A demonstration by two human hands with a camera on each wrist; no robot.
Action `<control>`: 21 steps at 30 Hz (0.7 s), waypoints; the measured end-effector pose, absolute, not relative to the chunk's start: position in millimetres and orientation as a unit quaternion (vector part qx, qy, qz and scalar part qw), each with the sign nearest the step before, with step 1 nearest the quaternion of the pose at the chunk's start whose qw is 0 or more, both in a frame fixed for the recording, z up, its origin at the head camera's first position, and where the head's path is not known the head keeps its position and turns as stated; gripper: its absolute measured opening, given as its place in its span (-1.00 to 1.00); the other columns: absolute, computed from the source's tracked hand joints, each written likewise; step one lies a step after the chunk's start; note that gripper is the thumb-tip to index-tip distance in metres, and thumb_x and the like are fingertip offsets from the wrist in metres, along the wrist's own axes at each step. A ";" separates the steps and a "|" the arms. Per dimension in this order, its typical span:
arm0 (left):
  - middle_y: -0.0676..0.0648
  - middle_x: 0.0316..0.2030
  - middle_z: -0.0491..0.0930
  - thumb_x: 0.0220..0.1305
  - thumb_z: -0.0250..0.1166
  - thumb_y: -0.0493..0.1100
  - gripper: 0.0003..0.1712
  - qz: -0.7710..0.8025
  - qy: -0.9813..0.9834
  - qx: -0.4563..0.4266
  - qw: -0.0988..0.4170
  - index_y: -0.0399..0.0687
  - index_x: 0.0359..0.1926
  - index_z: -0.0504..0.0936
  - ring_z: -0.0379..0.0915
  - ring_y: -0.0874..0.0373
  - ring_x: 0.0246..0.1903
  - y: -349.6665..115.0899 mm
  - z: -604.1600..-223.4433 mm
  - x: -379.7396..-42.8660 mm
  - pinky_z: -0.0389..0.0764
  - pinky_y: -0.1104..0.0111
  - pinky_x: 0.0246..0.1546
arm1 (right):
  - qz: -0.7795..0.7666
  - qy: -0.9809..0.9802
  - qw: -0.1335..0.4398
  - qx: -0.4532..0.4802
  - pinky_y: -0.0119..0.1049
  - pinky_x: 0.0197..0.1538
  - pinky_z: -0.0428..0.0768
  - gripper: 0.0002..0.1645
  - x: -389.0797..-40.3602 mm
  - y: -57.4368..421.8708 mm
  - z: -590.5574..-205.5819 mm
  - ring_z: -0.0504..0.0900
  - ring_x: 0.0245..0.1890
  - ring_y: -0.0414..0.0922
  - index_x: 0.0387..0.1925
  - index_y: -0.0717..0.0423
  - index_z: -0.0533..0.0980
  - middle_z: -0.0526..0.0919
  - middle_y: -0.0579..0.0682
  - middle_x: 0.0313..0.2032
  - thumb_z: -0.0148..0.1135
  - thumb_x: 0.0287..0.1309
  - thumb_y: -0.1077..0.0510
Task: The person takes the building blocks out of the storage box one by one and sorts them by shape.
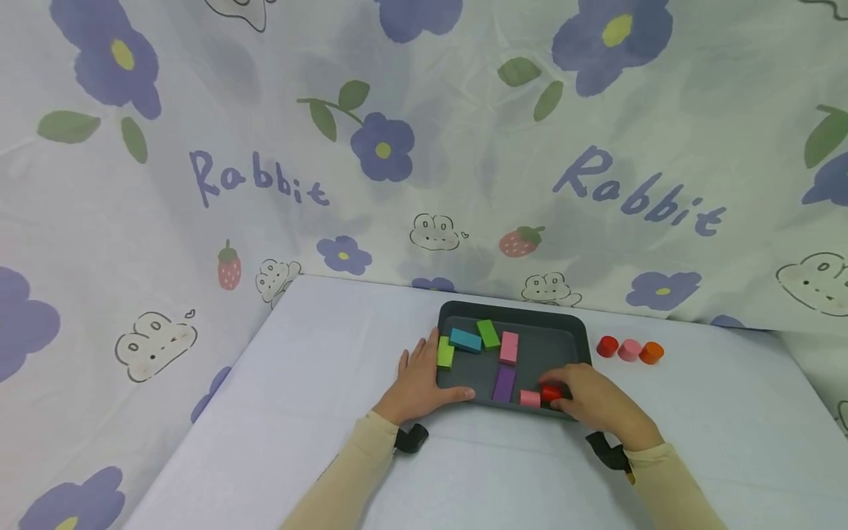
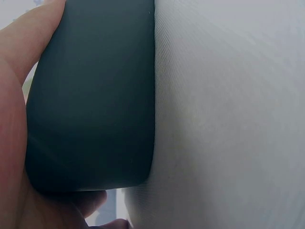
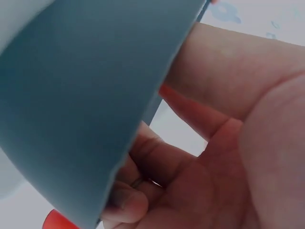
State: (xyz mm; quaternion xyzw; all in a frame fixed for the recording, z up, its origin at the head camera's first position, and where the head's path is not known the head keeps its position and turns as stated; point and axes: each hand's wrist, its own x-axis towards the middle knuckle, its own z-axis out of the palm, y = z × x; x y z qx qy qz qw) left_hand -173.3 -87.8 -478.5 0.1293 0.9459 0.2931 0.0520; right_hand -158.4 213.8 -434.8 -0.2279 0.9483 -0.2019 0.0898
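Observation:
A dark grey tray (image 1: pixel 546 346) stands on the white table. My left hand (image 1: pixel 422 383) rests against its front left corner, fingers spread along the left side and thumb over the front rim. In the left wrist view the tray's outer wall (image 2: pixel 95 95) hides part of that hand. My right hand (image 1: pixel 596 397) reaches over the front right corner and pinches a red cylinder (image 1: pixel 550 394) between thumb and fingers. Just left of it lies a pink cylinder (image 1: pixel 530 398). The right wrist view shows the right hand (image 3: pixel 205 162) partly behind the tray wall (image 3: pixel 90 95), its grip hidden.
Also inside the tray are a purple block (image 1: pixel 504 383), a pink block (image 1: pixel 509 347), a blue block (image 1: pixel 466 340), a green block (image 1: pixel 488 334) and a lime block (image 1: pixel 446 353). Right of the tray stand a red cylinder (image 1: pixel 607 347), a pink cylinder (image 1: pixel 630 350) and an orange cylinder (image 1: pixel 652 352).

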 end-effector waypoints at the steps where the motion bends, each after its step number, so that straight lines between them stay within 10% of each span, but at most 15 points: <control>1: -0.07 0.44 -0.14 -0.25 0.12 0.65 0.47 0.293 0.946 0.130 0.051 -0.09 0.45 -0.31 -0.24 -0.06 0.40 -87.8 -478.4 -173.3 -0.28 -0.07 0.31 | -0.203 0.949 0.085 -0.228 -0.03 -0.02 0.51 -0.59 -158.4 214.4 -435.6 0.53 -0.11 -0.07 -0.05 0.08 0.58 0.62 -0.08 -0.16 0.35 -0.02 0.22; 21: -0.06 0.43 -0.14 -0.24 0.13 0.64 0.47 0.294 0.945 0.131 0.051 -0.11 0.45 -0.32 -0.24 -0.06 0.40 -87.0 -476.3 -172.9 -0.28 -0.07 0.31 | -0.243 0.948 0.024 -0.204 -0.08 -0.11 0.55 -0.57 -158.0 225.2 -430.3 0.50 -0.20 -0.10 -0.04 0.04 0.52 0.59 -0.09 -0.20 0.38 -0.01 0.16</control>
